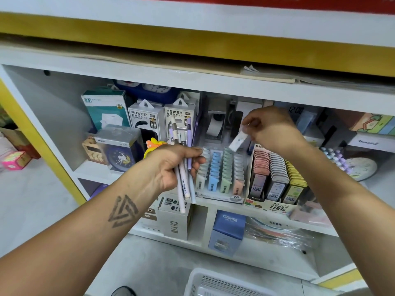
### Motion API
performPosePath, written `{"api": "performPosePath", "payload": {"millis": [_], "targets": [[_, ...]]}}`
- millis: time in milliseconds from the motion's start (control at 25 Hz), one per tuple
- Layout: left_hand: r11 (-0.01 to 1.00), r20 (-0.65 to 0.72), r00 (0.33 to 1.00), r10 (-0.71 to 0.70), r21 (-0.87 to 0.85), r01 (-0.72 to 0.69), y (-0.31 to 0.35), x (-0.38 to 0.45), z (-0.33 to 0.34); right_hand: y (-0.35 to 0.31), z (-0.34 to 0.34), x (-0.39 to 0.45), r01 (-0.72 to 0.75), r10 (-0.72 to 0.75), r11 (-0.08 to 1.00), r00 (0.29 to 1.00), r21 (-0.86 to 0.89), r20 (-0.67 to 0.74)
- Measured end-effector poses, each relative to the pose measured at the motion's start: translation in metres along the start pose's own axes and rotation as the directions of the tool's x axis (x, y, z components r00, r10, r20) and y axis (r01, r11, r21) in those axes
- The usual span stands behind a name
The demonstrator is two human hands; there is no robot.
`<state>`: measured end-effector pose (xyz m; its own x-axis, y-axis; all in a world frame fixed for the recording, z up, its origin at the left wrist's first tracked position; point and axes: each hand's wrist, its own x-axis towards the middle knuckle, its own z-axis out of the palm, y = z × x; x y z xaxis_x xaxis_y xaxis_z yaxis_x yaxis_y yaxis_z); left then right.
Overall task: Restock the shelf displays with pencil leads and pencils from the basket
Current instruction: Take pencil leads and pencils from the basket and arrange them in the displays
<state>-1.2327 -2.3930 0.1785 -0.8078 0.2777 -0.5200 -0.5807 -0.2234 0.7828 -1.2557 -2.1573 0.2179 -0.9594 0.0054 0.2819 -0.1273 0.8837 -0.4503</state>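
White shelving crowding a stationery shop, displays packed edge to edge.
Left hand is gripping a bundle of pencils; right hand is pinching a lead case above the lead display.

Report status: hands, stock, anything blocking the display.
Left hand grips a bunch of pencils. Right hand pinches a lead case above the pastel lead display. Nothing blocking the rows.

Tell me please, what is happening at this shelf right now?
A person is restocking a stationery shelf. The left hand grips a bundle of pencils. The right hand pinches a small pale lead case above the pastel lead display, not yet slotted in. The white basket sits on the floor below.
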Motion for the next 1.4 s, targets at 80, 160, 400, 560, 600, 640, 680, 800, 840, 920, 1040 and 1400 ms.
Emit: {"api": "performPosePath", "payload": {"millis": [80,160,400,560,600,640,680,800,840,920,1040,1400], "targets": [[1.000,0.001,1.000,-0.005,-0.004,0.005,0.000,-0.001,-0.002,0.003,0.005,0.001,0.119,-0.126,0.953,0.992,-0.279,-0.007],[1.000,0.009,1.000,-0.007,0.004,0.006,-0.001,-0.003,-0.003,0.003,0.015,-0.003,0.189,-0.180,0.875,0.982,-0.446,0.063],[1.000,0.013,1.000,-0.002,0.010,0.002,-0.001,-0.004,-0.005,-0.003,0.027,0.002,0.162,-0.115,0.902,0.983,-0.399,0.141],[1.000,0.007,1.000,-0.003,0.018,0.003,-0.002,-0.004,-0.006,-0.006,0.031,0.000,0.184,-0.125,0.877,0.979,-0.444,0.158],[1.000,0.003,1.000,-0.002,0.024,0.002,-0.002,-0.005,-0.006,-0.009,0.036,-0.002,0.201,-0.124,0.855,0.974,-0.478,0.188],[1.000,0.001,1.000,-0.001,0.032,0.001,-0.003,-0.005,-0.005,-0.012,0.040,-0.004,0.210,-0.110,0.833,0.970,-0.512,0.219],[0.999,0.001,1.000,0.000,0.038,0.000,-0.003,-0.005,-0.005,-0.015,0.045,-0.006,0.208,-0.089,0.817,0.967,-0.538,0.239],[0.999,0.004,1.000,0.005,0.052,-0.006,-0.004,-0.005,-0.004,-0.015,0.050,-0.006,0.181,-0.060,0.822,0.970,-0.539,0.235],[0.998,0.004,1.000,0.006,0.057,-0.006,-0.004,-0.005,-0.004,-0.012,0.051,-0.005,0.172,-0.056,0.830,0.972,-0.530,0.227],[0.998,0.005,1.000,0.002,0.068,-0.003,-0.005,-0.005,-0.004,-0.008,0.054,-0.003,0.160,-0.055,0.835,0.976,-0.526,0.209],[0.996,0.017,1.000,-0.005,0.085,0.003,-0.006,-0.005,-0.005,-0.012,0.059,-0.006,0.193,-0.079,0.797,0.973,-0.572,0.219],[0.995,0.046,0.999,-0.022,0.099,0.018,-0.011,-0.013,-0.005,-0.011,0.058,-0.012,0.187,-0.076,0.817,0.973,-0.545,0.220]]}}
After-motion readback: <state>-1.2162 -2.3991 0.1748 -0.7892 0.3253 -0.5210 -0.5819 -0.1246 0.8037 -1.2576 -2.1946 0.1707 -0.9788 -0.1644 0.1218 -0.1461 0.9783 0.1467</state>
